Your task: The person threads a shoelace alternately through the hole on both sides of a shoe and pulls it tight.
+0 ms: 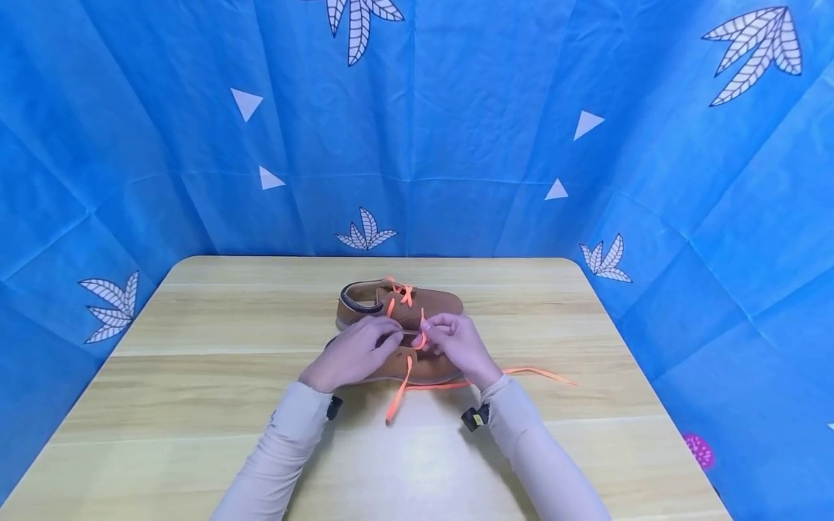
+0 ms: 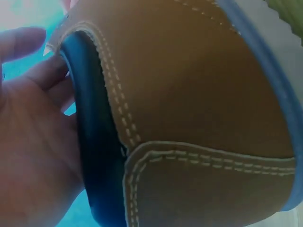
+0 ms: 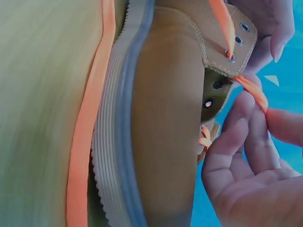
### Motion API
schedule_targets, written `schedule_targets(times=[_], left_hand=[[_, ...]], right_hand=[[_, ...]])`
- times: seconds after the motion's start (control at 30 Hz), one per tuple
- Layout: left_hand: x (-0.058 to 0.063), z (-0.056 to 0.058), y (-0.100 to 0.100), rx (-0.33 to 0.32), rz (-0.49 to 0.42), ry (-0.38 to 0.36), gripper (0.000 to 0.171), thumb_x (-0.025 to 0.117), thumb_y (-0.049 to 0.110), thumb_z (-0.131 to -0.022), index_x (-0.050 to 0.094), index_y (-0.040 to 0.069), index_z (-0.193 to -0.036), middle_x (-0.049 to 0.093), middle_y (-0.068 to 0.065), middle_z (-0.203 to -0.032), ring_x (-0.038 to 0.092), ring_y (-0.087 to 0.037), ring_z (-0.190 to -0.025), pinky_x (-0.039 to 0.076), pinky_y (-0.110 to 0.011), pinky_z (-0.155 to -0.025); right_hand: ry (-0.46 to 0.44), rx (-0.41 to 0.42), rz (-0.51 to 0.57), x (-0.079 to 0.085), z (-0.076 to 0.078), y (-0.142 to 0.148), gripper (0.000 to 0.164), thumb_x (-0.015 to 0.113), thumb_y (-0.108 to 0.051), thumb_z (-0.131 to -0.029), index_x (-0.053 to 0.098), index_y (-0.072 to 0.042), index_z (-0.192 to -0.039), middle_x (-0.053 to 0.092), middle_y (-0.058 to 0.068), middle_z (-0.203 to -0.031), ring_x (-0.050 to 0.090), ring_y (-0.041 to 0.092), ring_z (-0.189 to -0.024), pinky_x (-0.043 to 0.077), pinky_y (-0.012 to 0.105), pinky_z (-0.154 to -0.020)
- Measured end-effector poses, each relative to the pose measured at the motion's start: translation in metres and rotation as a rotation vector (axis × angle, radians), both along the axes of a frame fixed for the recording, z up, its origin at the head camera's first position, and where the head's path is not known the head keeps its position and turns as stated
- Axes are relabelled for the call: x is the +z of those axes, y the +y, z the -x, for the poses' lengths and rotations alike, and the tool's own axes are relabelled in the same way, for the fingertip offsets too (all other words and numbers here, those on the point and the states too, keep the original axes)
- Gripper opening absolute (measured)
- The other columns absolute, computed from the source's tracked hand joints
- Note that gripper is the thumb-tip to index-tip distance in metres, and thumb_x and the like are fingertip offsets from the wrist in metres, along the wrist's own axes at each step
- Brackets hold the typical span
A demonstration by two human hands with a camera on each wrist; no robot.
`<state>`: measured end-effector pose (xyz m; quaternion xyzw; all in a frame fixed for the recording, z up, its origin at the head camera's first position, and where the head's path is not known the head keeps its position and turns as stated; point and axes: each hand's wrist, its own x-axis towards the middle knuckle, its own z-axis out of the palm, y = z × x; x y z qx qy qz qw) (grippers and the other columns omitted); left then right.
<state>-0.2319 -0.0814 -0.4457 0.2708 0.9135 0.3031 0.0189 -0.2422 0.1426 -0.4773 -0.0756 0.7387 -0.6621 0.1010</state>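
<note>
A brown shoe with a pale ribbed sole lies on its base between the hands, toe to the right. Between thumb and fingers my right hand pinches an orange shoelace, which comes out beside the eyelet flap. Its tip sticks up above the fingers in the head view. My left hand is at the shoe's opening, fingers behind the flap and thumb apart from it. The dark collar lining partly hides those fingers. Another stretch of lace hangs over the shoe's near side.
A second brown shoe with orange laces stands just behind the first. One long lace trails right across the wooden table. Blue patterned cloth hangs behind the table and along its sides.
</note>
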Motion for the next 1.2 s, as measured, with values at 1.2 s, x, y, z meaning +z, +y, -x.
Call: schedule_targets(times=[1.2], left_hand=[[-0.005, 0.002, 0.001, 0.029, 0.020, 0.036, 0.023, 0.062, 0.025, -0.102, 0.073, 0.013, -0.119, 0.073, -0.001, -0.120, 0.066, -0.023, -0.122, 0.052, -0.047, -0.106]], right_hand=[[0.231, -0.133, -0.450, -0.016, -0.001, -0.023, 0.016, 0.068, -0.014, -0.098, 0.080, -0.005, -0.094, 0.078, 0.008, -0.085, 0.060, 0.006, -0.065, 0.045, 0.020, -0.059]])
